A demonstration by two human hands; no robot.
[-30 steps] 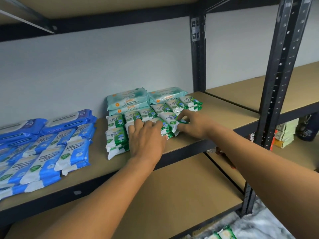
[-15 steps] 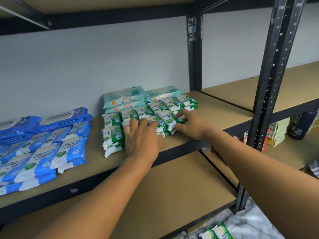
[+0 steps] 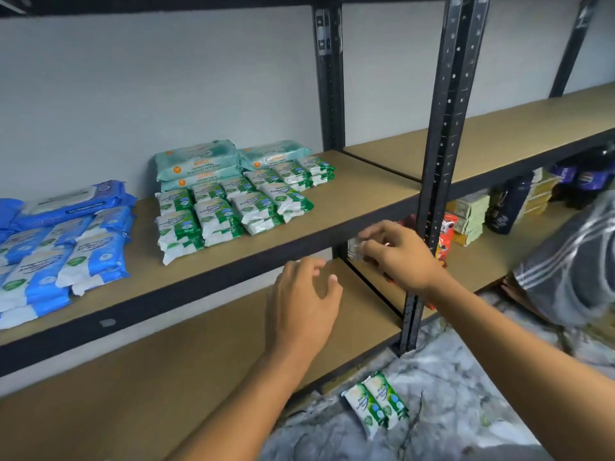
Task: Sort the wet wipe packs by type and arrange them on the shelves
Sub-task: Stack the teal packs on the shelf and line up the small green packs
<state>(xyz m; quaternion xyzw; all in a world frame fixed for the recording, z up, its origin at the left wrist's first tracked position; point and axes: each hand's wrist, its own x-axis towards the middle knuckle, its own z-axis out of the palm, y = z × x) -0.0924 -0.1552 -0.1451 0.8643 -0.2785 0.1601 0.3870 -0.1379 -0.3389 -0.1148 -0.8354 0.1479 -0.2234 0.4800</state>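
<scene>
Several small green-and-white wipe packs [image 3: 229, 211] lie in rows on the middle shelf [image 3: 349, 194], in front of stacked pale teal packs [image 3: 199, 163]. Blue packs [image 3: 63, 237], large and small, fill the shelf's left end. Two more green packs [image 3: 376, 402] lie on the marble floor below. My left hand [image 3: 306, 304] hovers in front of the shelf edge with fingers loosely curled, holding nothing. My right hand [image 3: 396, 257] hangs a little higher and to the right, also loosely curled with nothing in it, near the black upright.
A black metal upright [image 3: 439, 154] stands just right of my right hand. The lower shelf [image 3: 166, 377] lies under my arms. Boxes, dark bottles and red packets [image 3: 499, 207] sit in the right bay. A grey striped cloth [image 3: 572, 261] is at far right.
Both hands have pulled back off the green packs and dropped below the shelf edge. The view has swung down and right, showing the floor and two green packs there.
</scene>
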